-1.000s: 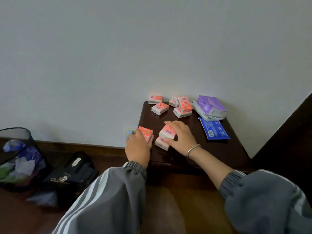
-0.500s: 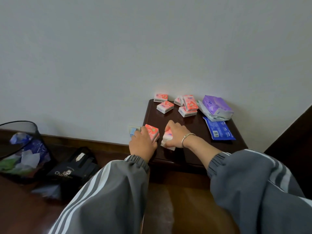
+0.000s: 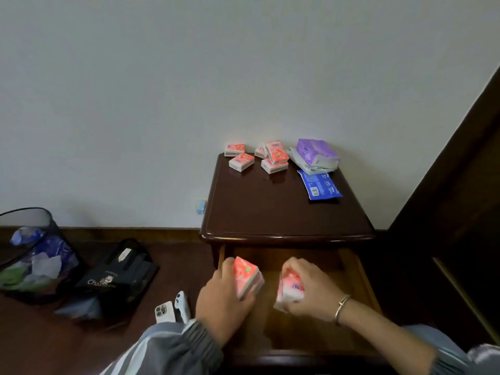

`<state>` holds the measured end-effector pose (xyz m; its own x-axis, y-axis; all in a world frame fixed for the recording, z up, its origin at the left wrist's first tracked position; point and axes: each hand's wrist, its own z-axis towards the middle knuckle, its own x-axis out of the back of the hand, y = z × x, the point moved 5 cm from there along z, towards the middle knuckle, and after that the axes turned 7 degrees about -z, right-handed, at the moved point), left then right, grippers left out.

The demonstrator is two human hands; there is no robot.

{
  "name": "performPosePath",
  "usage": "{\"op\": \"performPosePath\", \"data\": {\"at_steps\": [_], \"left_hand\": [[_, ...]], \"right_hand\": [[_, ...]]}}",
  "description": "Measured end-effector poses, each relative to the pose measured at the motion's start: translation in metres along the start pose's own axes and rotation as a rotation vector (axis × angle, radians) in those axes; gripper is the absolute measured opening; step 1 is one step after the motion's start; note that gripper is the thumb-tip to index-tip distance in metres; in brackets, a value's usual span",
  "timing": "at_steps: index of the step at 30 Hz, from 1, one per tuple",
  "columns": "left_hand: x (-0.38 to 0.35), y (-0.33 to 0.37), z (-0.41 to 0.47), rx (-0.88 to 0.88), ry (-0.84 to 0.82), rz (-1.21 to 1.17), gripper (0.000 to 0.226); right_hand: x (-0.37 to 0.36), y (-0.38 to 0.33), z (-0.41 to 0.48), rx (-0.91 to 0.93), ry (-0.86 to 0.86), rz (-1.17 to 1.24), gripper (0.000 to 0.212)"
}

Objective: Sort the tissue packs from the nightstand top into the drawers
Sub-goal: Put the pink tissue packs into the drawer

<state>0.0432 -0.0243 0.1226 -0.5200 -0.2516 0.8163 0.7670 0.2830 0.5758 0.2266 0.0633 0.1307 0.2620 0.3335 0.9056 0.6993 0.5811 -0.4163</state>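
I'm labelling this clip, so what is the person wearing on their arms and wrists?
Loose grey sleeves with ribbed cuffs on both arms. The left sleeve has white stripes along it; the visible part of the right sleeve looks plain grey. A thin metal bracelet circles the right wrist. No gloves.

A plain pale wall [image 3: 189, 77] fills the upper half under soft, even light. A dark wooden skirting board [image 3: 130, 232] runs along its foot above a reddish-brown wooden floor [image 3: 32, 342]. A glossy dark wooden nightstand [image 3: 270, 212] stands against the wall, with a sheen along its front edge. Dark wood panelling [image 3: 465, 171] rises at the right. At the left, a black mesh bin [image 3: 27, 210] and a black bag [image 3: 116, 277] sit on the floor.
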Motion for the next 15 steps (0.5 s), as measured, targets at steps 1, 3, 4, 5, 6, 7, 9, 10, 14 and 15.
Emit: {"op": "performPosePath", "data": {"at_steps": [1,3,4,5,6,7,9,10,14,15], "left_hand": [[-0.014,0.006,-0.008,0.001,-0.064,0.108,0.079],[-0.039,0.015,-0.014,0.033,-0.172,0.3,0.081],[-0.048,0.018,-0.014,0.053,-0.21,0.367,0.081],[-0.055,0.018,-0.014,0.077,-0.242,0.413,0.081],[-0.061,0.015,-0.014,0.103,-0.271,0.443,0.082],[-0.066,0.011,-0.015,0.129,-0.307,0.461,0.084],[-0.074,0.004,-0.018,0.167,-0.386,0.469,0.095],[-0.077,0.002,-0.02,0.19,-0.421,0.465,0.103],[-0.069,0.0,-0.019,0.307,-0.464,0.37,0.11],[-0.064,0.001,-0.013,0.274,-0.43,0.354,0.104]], "right_hand": [[-0.015,0.007,-0.007,-0.017,-0.054,-0.059,0.056],[-0.033,0.019,-0.012,-0.066,-0.095,-0.144,0.055],[-0.038,0.024,-0.013,-0.095,-0.098,-0.156,0.055],[-0.043,0.028,-0.013,-0.118,-0.106,-0.154,0.055],[-0.049,0.03,-0.014,-0.129,-0.124,-0.148,0.056],[-0.055,0.032,-0.015,-0.127,-0.15,-0.142,0.057],[-0.068,0.034,-0.019,-0.111,-0.218,-0.119,0.065],[-0.07,0.036,-0.021,-0.128,-0.259,-0.072,0.071],[-0.056,0.048,-0.028,-0.287,-0.369,0.251,0.087],[-0.05,0.051,-0.03,-0.338,-0.349,0.339,0.084]]}}
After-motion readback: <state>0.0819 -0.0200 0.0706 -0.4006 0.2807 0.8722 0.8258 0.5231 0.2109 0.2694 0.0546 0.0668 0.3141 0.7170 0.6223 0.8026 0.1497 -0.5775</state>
